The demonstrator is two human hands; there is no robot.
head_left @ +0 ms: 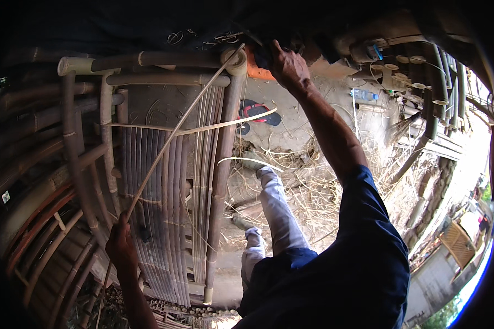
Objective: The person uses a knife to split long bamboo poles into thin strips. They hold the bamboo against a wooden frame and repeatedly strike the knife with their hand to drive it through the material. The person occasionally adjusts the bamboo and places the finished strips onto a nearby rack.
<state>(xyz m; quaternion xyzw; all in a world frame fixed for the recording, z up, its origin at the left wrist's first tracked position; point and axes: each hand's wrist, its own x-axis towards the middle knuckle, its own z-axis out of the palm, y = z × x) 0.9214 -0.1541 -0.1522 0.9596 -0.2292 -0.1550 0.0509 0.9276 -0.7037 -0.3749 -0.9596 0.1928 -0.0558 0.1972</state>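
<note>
A long, thin bamboo strip runs slantwise across a bamboo bench. Its lower part is in my left hand, whose fingers are closed round it, over the bench's left side. The strip's upper end reaches the cut top of a bamboo post. Just right of that post is my right hand, with bent fingers closed on something dark that I cannot make out in the shadow. A second, curved bamboo strip lies across the slats, crossing behind the first one.
More bamboo frames stand at the left. Shavings litter the ground round my feet. Black sandals with red straps lie beyond the bench, and a plastic bottle is farther right. Bamboo poles stand at the far right.
</note>
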